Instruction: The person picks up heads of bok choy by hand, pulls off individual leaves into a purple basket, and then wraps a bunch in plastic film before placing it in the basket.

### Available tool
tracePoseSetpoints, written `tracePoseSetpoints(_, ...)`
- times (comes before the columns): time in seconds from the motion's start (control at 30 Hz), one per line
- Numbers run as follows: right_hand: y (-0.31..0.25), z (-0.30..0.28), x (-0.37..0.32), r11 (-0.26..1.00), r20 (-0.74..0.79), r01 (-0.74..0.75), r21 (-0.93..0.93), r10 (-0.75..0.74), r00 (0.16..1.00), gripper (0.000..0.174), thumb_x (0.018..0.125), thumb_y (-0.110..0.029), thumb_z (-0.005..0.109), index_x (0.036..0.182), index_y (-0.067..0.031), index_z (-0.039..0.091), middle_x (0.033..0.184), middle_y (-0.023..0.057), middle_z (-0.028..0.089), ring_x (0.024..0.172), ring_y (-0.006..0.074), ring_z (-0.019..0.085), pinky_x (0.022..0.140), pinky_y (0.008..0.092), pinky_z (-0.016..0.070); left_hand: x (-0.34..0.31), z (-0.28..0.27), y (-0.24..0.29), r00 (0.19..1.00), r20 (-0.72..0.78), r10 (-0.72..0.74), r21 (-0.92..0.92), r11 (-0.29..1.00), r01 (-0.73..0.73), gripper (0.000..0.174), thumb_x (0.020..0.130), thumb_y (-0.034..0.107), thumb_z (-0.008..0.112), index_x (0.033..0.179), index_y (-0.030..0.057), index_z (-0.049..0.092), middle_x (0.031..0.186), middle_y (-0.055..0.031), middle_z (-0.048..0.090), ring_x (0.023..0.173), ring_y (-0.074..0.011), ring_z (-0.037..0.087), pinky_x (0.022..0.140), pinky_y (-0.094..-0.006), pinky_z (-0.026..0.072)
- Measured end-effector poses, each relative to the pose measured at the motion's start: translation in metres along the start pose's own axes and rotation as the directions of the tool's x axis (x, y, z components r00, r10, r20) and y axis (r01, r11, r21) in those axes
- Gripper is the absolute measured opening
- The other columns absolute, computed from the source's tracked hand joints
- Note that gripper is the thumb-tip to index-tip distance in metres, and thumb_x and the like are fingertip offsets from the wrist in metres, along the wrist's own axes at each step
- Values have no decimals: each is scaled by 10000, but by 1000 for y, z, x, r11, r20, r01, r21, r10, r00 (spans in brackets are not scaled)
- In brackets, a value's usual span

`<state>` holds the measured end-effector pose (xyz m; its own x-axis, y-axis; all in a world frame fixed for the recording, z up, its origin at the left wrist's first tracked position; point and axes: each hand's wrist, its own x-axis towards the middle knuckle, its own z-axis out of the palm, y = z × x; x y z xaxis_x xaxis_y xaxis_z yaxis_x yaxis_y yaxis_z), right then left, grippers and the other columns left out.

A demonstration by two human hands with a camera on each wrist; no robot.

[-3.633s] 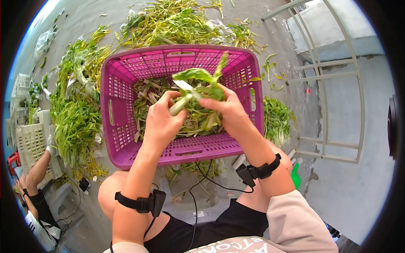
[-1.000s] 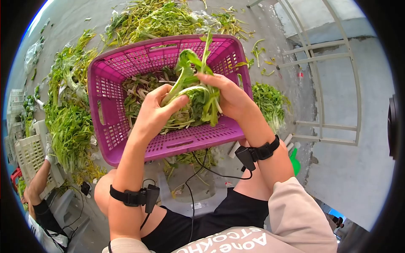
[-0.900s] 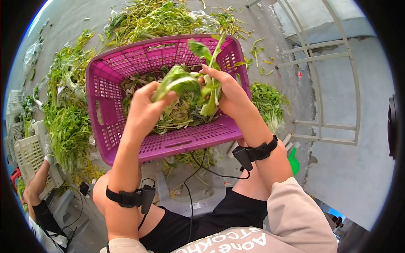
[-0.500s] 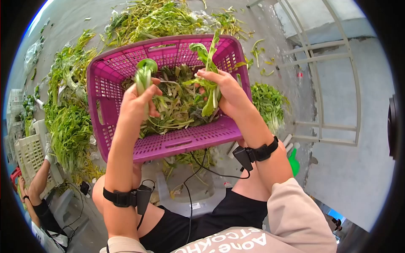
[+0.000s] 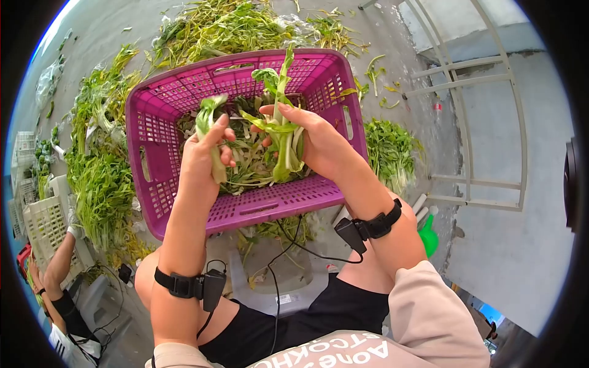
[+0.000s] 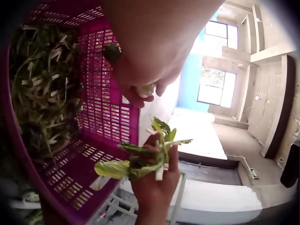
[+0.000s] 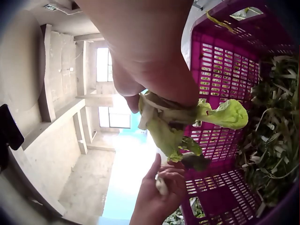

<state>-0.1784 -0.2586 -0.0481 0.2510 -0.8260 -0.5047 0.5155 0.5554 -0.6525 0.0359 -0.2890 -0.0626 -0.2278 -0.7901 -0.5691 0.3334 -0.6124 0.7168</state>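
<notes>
My left hand (image 5: pixel 199 162) grips a short pale-stemmed green vegetable (image 5: pixel 208 116) over the left part of a magenta crate (image 5: pixel 184 211). Its leafy top points up, and the white stem runs down past the fingers. To the right, my right hand (image 5: pixel 318 142) holds a bunch of loose leafy stalks (image 5: pixel 285 153), with one stalk standing upright and torn leaves hanging below. A gap separates the two hands. In the left wrist view, the leaves (image 6: pixel 140 164) stick out around the right hand. Cut stems and leaf trimmings (image 5: pixel 248 161) cover the crate floor.
Heaps of greens lie on the floor at the left (image 5: pixel 101 178), beyond the crate (image 5: pixel 233 30) and at its right (image 5: pixel 392 150). A metal frame (image 5: pixel 475 184) stands at right. Another person's arm (image 5: pixel 60 260) reaches by a cream crate (image 5: pixel 52 227). Cables (image 5: pixel 276 282) hang between my arms.
Earlier both hands met on the greens; then the left drew away leftward with the pale-stemmed piece. Over the last half second the right hand has moved left with its leafy stalks, narrowing the gap.
</notes>
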Motion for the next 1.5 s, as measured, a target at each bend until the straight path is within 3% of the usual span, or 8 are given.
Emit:
tracePoseSetpoints(0.2,6,8,2,997,84,-39,72,33,996,417,1015,-268,536,1343,-13,520,1157,120,649,989,225,663,833,399,561,0,7,-2,992,63,112,-13,994,-111,196,924,220,726,997,69,625,796,1,624,474,-33,454,424,-208,373)
tracePoseSetpoints(0.27,5,10,4,995,112,-36,91,26,993,357,1011,-220,550,1308,-22,541,1125,113,649,976,224,669,818,401,568,-6,13,5,984,82,161,323,929,-179,178,882,152,753,978,31,667,783,-28,651,512,-17,471,436,-225,363)
tracePoseSetpoints(0.47,8,12,5,995,91,-27,99,18,996,330,1004,-151,523,1293,10,533,1130,118,646,987,235,672,838,414,570,-3,11,-3,906,272,325,425,804,-416,225,814,34,718,1028,-28,684,888,-72,682,740,-184,652,738,-310,532)
tracePoseSetpoints(0.67,7,6,3,997,18,-63,46,62,998,323,1019,-169,472,1280,14,524,1131,130,651,947,241,674,817,419,576,-7,8,3,788,481,385,694,382,-611,343,758,-18,736,1094,-41,670,1138,-128,616,1025,-251,637,892,-346,501)
tracePoseSetpoints(0.9,7,6,5,993,-58,-81,82,86,995,297,1028,-185,433,1226,11,539,1100,132,658,906,243,677,815,405,577,-6,7,4,746,486,455,624,417,-661,275,739,40,769,984,-40,672,946,-164,668,872,-357,660,782,-393,516)
tracePoseSetpoints(1.0,8,0,9,994,-90,-61,87,68,994,303,1030,-199,432,1233,0,538,1088,127,668,938,237,675,847,407,563,-6,6,4,809,424,407,623,517,-586,267,754,50,773,985,-36,673,865,-162,696,786,-310,686,736,-377,522)
tracePoseSetpoints(1.07,9,-6,12,997,-96,-48,66,54,994,317,1032,-217,431,1251,-12,537,1089,121,674,972,232,670,884,416,547,-8,6,7,850,395,348,638,561,-527,255,785,38,779,1011,-26,678,832,-51,693,749,-100,633,698,-288,510)
tracePoseSetpoints(1.5,8,-4,11,994,-194,27,109,-5,981,242,1007,-193,526,1173,-24,576,1075,90,675,965,196,666,891,367,541,-13,15,11,828,262,495,572,612,-546,185,788,14,761,948,-14,674,885,-67,679,763,-132,628,697,-291,508)
